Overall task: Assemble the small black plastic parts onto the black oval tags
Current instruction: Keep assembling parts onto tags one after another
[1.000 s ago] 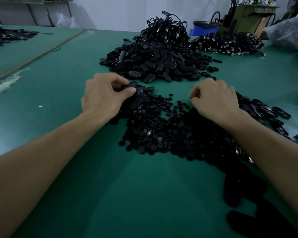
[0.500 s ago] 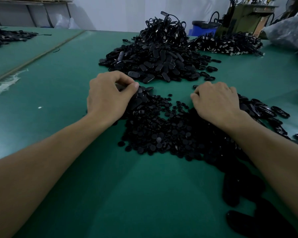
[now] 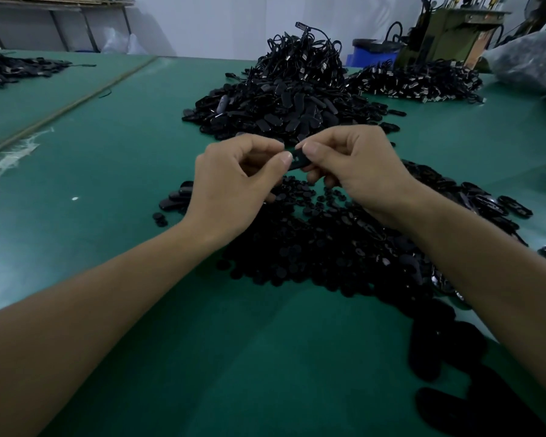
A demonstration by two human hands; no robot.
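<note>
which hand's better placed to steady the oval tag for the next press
Probably the right hand: its thumb and fingers grip the oval tag from above and below. The left hand only pinches its left end.

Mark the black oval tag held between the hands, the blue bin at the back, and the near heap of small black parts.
black oval tag (image 3: 298,159): head view, its exposed middle.
blue bin (image 3: 361,59): head view, its front wall.
heap of small black parts (image 3: 297,257): head view, its centre.

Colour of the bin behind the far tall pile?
Blue. The bin shows best in the head view.
</note>
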